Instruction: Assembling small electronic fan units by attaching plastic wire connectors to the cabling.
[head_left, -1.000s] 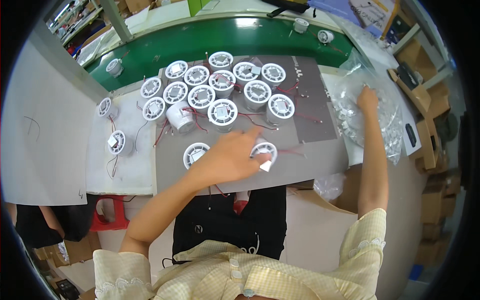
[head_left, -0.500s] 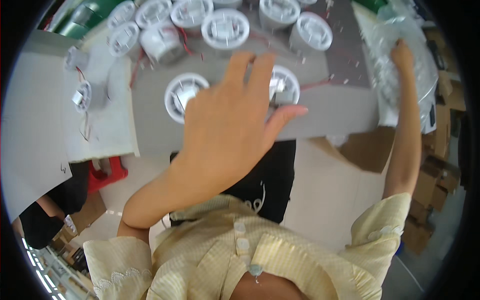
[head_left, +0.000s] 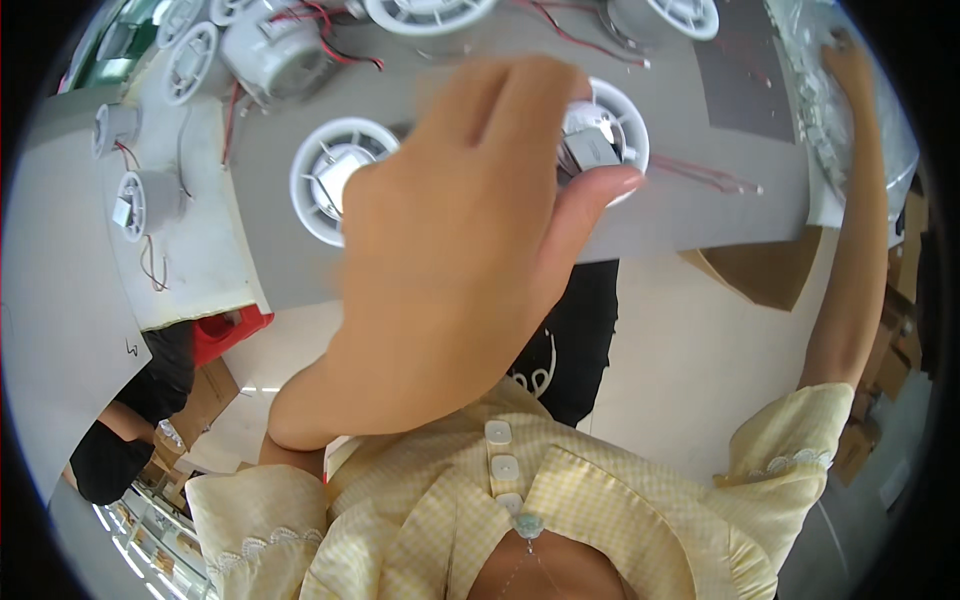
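Observation:
Over the middle of the grey work surface, my left hand hangs palm down and blurred, with its thumb stretched apart from the bent fingers. Its fingertips reach the right-hand white round housing, which has a ribbed rim and a silver-grey block inside; the hand covers part of it. A similar white ribbed housing sits left of the hand, partly hidden by it. At the far right, my right hand is at a clear plastic bag of small pale pieces. Its fingers are drawn together; what they hold is too small to make out.
More white housings with red and black wires stand along the far side. Two small fixtures lie on the white board at left. Loose wires lie right of the near housing. An open cardboard box is below the right edge.
The view has moved closer to the work surface. My left hand's fingers have bent down from their more stretched pose over the right housing. My right hand stays at the plastic bag.

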